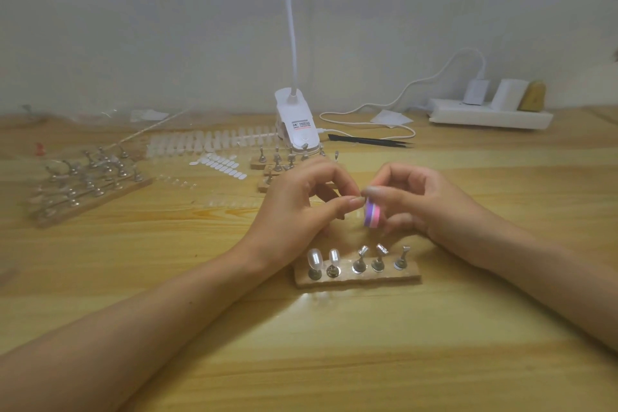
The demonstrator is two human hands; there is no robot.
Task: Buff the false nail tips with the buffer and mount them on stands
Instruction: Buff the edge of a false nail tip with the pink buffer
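Observation:
My right hand grips a small pink and purple buffer block between thumb and fingers. My left hand pinches something tiny at its fingertips right against the buffer; a nail tip there is too small to make out. Below both hands a wooden stand base holds several metal holders. The two holders at its left carry clear nail tips; the three on the right are bare.
A white clip lamp stands behind the hands, with more stand bases at its foot. Strips of loose nail tips and a large stand rack lie at the left. Black tweezers and a power strip are back right.

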